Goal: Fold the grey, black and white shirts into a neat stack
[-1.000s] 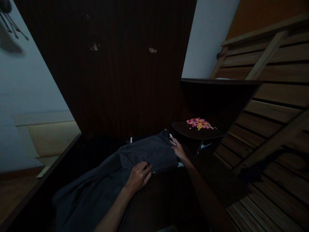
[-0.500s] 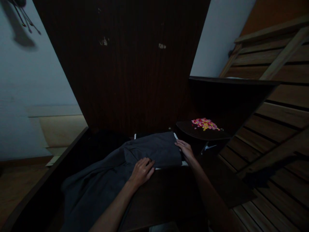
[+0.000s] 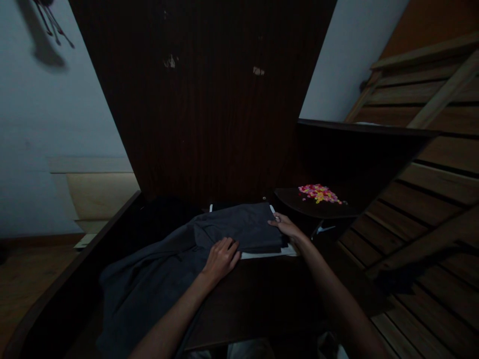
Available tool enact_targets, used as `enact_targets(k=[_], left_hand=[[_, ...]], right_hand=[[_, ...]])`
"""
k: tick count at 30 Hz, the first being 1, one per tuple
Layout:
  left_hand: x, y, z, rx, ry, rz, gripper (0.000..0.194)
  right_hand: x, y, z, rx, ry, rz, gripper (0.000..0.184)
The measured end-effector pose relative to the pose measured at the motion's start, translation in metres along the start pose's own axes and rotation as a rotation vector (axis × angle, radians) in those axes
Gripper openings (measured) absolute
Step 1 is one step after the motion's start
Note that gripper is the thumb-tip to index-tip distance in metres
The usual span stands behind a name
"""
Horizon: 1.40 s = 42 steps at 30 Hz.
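Observation:
A dark grey cloth garment (image 3: 239,227), smooth at its right end, lies over a flat white-edged piece (image 3: 258,255) on the dark wooden surface. To the left the cloth bunches into folds and hangs toward me. My left hand (image 3: 221,257) rests on the cloth's near edge, palm down, its fingers lying on the fabric. At the right end, my right hand (image 3: 286,227) has the cloth's edge between thumb and fingers. White corners show beyond the fabric at the far left and right. What lies under the cloth is mostly hidden.
A dark panel (image 3: 209,114) rises behind the surface. Pink, red and yellow small pieces (image 3: 320,193) lie heaped on a rounded shelf (image 3: 290,199) at right. Wooden slats (image 3: 445,174) stand farther right. A raised dark edge (image 3: 82,262) runs along the left.
My right hand has shifted slightly at the cloth's right end, and more of the white edge shows there. My left hand stays nearly in place. The view has tilted a little.

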State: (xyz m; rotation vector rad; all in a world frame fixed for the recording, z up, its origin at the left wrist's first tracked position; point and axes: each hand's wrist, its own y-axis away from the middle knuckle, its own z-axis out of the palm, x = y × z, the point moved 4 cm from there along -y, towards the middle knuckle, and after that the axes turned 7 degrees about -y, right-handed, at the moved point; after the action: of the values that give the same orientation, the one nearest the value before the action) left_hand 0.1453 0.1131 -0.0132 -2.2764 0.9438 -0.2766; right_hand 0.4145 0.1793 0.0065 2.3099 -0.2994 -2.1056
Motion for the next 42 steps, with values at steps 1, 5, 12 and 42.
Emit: enact_targets(k=[1, 5, 12, 42], left_hand=[[0.001, 0.000, -0.001, -0.026, -0.014, 0.008, 0.026], [0.001, 0.005, -0.004, -0.131, -0.090, 0.000, 0.037], [-0.008, 0.007, -0.012, -0.195, -0.132, 0.002, 0.033], [-0.059, 0.036, -0.089, -0.321, -0.027, 0.109, 0.021]], right_hand=[[-0.003, -0.001, -0.001, 0.008, -0.023, 0.017, 0.032], [-0.004, -0.005, -0.002, 0.030, -0.122, 0.026, 0.029], [0.024, 0.003, 0.012, -0.088, -0.194, 0.110, 0.059], [0.027, -0.006, -0.020, 0.023, -0.128, 0.005, 0.047]])
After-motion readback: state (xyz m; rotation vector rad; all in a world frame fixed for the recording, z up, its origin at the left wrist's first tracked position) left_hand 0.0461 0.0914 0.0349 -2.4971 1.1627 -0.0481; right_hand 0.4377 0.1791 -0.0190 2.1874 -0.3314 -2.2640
